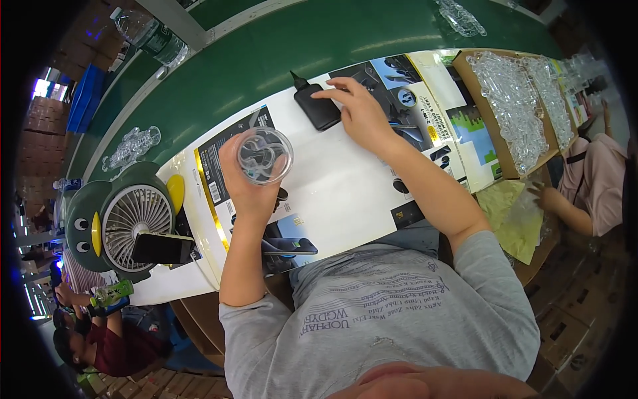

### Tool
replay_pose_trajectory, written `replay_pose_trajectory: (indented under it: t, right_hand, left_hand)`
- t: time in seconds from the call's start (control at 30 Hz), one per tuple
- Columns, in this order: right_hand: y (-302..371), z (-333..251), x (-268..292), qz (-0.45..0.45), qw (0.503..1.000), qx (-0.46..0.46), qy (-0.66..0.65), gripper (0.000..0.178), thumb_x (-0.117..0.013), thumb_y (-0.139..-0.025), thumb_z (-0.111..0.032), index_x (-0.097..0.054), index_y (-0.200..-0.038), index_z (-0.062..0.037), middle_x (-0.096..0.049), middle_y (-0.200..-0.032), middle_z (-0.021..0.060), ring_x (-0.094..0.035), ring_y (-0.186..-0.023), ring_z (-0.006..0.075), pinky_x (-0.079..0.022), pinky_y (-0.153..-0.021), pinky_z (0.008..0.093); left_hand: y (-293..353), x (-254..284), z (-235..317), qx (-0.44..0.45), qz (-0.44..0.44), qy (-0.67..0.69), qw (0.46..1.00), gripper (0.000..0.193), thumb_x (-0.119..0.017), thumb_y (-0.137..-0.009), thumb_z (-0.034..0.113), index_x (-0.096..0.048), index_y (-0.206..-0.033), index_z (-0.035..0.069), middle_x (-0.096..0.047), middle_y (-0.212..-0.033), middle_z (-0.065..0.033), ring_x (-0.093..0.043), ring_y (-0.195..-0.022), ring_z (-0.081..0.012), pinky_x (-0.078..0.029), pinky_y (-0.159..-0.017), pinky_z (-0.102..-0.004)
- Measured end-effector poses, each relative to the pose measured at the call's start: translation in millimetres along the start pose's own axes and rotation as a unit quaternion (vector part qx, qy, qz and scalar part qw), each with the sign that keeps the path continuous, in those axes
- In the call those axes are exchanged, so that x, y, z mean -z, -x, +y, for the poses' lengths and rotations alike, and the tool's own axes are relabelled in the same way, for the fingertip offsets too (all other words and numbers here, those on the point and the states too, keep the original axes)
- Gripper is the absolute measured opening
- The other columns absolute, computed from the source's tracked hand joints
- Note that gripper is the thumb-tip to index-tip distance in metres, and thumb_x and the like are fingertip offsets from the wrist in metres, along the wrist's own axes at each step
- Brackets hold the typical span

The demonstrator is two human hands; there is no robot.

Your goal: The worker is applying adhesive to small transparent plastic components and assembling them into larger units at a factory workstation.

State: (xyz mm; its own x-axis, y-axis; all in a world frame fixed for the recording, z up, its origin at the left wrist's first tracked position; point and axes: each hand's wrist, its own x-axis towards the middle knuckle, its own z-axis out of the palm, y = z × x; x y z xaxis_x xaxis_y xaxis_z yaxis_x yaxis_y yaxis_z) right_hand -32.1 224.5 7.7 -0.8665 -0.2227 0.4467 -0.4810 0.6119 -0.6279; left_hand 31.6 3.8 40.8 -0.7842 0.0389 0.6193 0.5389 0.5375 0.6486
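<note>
My left hand (247,178) is closed around a clear, round plastic cup-like container (265,156), with clear curved shapes visible inside it. The container is held up over the left part of the white printed sheet (319,193). My right hand (361,113) reaches to the far side of the sheet, fingers apart. Its index fingertip lies over a flat black bottle-like object (319,110) with a pointed black nozzle, which rests at the sheet's far edge. The thumb side of this hand is partly hidden.
A green fan (126,223) with a dark phone (163,249) before it stands left. Clear plastic pieces (133,147) lie behind it; a water bottle (151,38) is at far left. An open carton (508,113) of clear pieces sits right, near another person's hand (549,198).
</note>
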Motion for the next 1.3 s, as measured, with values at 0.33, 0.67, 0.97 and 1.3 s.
replay_pose_trajectory:
  t: [0.33, 0.67, 0.97, 1.3]
  right_hand:
    - [30, -69, -11, -0.114, 0.961, 0.184, -0.173, 0.078, -0.075, -0.064, -0.036, -0.042, -0.125, -0.0013, -0.049, -0.121, 0.0146, -0.047, -0.112, 0.0300, -0.037, -0.094, 0.0396]
    - [-52, -5, 54, 0.130, 0.810, -0.227, -0.525, 0.040, -0.059, -0.080, -0.009, -0.043, -0.116, -0.0036, -0.055, -0.097, 0.0096, -0.057, -0.087, 0.0166, -0.050, -0.073, 0.0296]
    - [-130, 235, 213, 0.434, 0.765, -0.380, -0.285, 0.036, -0.066, -0.075, -0.016, -0.049, -0.099, 0.0044, -0.052, -0.091, 0.0146, -0.057, -0.070, 0.0238, -0.051, -0.054, 0.0323]
    - [-139, 261, 199, 0.532, 0.638, -0.294, -0.472, 0.032, -0.074, -0.069, -0.019, -0.056, -0.087, 0.0015, -0.056, -0.077, 0.0102, -0.054, -0.062, 0.0219, -0.049, -0.057, 0.0321]
  left_hand:
    - [4, 2, 5, 0.001, -0.029, 0.174, 0.984, 0.078, -0.085, -0.052, 0.036, -0.048, -0.113, 0.002, -0.038, -0.124, -0.0131, -0.037, -0.121, -0.0278, -0.036, -0.096, -0.0402]
    - [1, 4, 6, 0.072, -0.087, 0.147, 0.983, 0.072, -0.057, -0.081, 0.046, -0.031, -0.132, 0.002, -0.035, -0.133, -0.0143, -0.036, -0.123, -0.0261, -0.031, -0.099, -0.0406]
    - [-5, 0, 4, 0.046, -0.066, 0.120, 0.990, 0.049, -0.048, -0.089, 0.029, -0.035, -0.129, 0.003, -0.035, -0.131, -0.0141, -0.042, -0.117, -0.0253, -0.034, -0.096, -0.0379]
    - [-6, -4, 1, 0.064, -0.076, 0.127, 0.987, 0.044, -0.044, -0.090, 0.020, -0.035, -0.128, 0.001, -0.038, -0.130, -0.0143, -0.043, -0.117, -0.0253, -0.035, -0.096, -0.0360]
